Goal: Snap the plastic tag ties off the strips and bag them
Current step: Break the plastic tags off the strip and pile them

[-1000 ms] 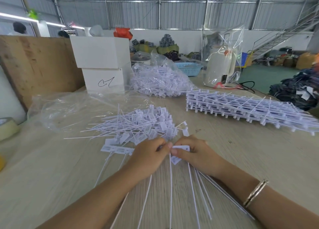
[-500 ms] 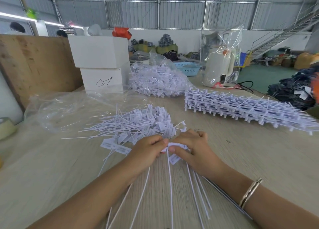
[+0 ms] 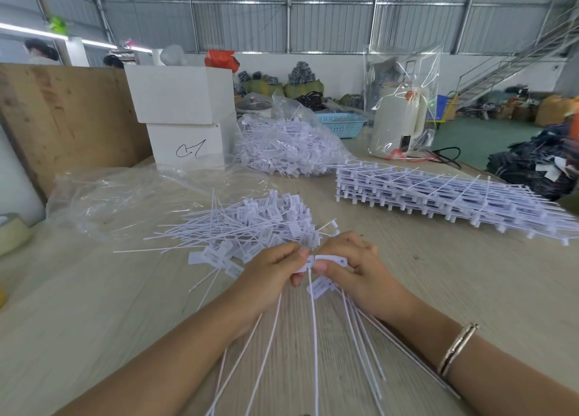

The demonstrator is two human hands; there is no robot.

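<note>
Worktop (image 3: 470,290), pale wood grain, fills my view. On its right side lies a flat stack of uncut tag strips (image 3: 438,202). At the left a crumpled clear bag (image 3: 125,202) lies open toward the middle, and a loose pile of snapped tag ties (image 3: 250,227) sits at its mouth, tails pointing left. Farther back, a second clear bag full of ties (image 3: 288,146), two stacked white boxes (image 3: 185,118) and a plastic-wrapped kettle (image 3: 398,121).

Near the middle, just in front of the loose pile, both hands meet over the worktop. My left hand (image 3: 269,274) has thumb and fingers pressed on the left end of a white strip piece (image 3: 329,260); the grip is a pinch. My right hand (image 3: 354,268) pinches the same piece from the right, thumb on top, other fingers curled under. Long thin tails (image 3: 315,337) fan from the hands toward me, lying on the worktop. One tie head (image 3: 319,285) hangs just below the right thumb. Bracelet (image 3: 457,346) on right wrist.
</note>
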